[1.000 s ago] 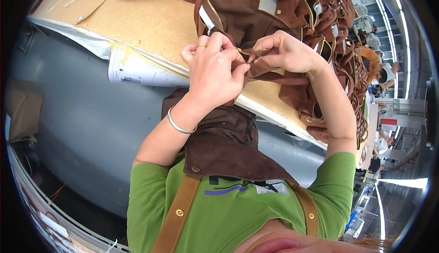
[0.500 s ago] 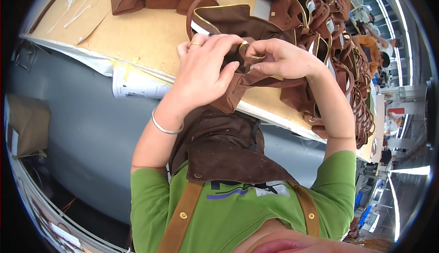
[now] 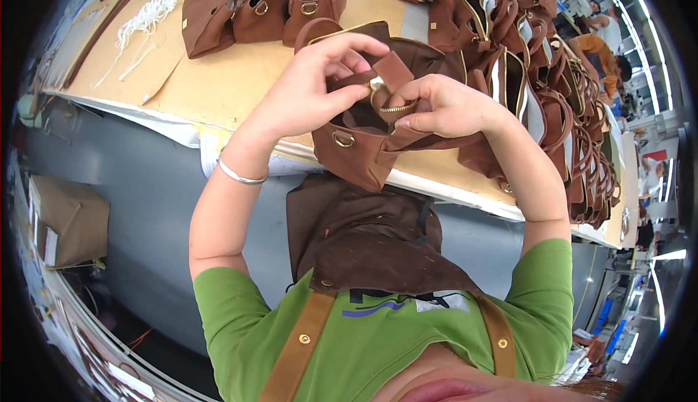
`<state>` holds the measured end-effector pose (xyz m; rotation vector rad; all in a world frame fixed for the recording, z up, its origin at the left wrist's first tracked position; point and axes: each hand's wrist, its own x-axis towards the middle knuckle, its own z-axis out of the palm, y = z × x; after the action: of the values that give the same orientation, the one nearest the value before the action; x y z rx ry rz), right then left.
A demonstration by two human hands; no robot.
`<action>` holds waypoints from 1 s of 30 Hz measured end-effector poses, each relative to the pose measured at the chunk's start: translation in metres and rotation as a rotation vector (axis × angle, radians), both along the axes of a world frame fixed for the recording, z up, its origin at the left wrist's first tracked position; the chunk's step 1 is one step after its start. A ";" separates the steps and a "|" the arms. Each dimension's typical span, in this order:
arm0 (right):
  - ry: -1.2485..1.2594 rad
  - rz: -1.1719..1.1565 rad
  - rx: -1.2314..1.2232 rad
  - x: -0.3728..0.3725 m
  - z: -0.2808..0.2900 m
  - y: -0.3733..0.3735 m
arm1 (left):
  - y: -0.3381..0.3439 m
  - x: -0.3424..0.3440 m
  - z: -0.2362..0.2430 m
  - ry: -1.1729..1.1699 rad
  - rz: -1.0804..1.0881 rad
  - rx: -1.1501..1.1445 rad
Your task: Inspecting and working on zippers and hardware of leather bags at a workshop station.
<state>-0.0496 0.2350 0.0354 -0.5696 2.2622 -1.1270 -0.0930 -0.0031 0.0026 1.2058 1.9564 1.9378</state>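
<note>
A brown handbag (image 3: 356,158) lies at the table's near edge, its top unzipped, with a gold D-ring on its side. My left hand (image 3: 309,86) is curled over the far-left of the opening, a narrow brown strip running between its thumb and fingers. Beside its index fingertip a flat brown tab (image 3: 393,72) sticks up. My right hand (image 3: 447,107) pinches the curled end of the zipper (image 3: 398,109), whose gold teeth face me. The tips of my right fingers are partly hidden inside the curl.
Several similar brown bags (image 3: 262,9) stand along the far side, and many more crowd the right (image 3: 552,104). White cords (image 3: 149,17) lie at the far left of the table (image 3: 211,75). A brown box (image 3: 69,220) sits on the floor at left.
My left hand has shifted left and opened wider from the bag, uncovering the brown tab and strip. The zipper end now stands up curled in my right fingers. The view has shifted slightly.
</note>
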 end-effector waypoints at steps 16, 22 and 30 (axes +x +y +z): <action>0.148 0.020 0.156 0.000 0.000 0.003 | -0.012 0.012 0.031 0.461 -0.043 -0.689; -0.065 -0.070 0.114 0.008 0.018 -0.001 | 0.011 0.018 -0.007 1.199 0.529 -0.632; 0.033 0.015 0.153 -0.002 0.013 0.002 | 0.025 0.083 -0.020 0.553 0.790 -0.399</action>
<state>-0.0512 0.2374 0.0480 -0.5463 2.3436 -0.9337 -0.0103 0.0218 -0.0174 0.9997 3.2984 1.3660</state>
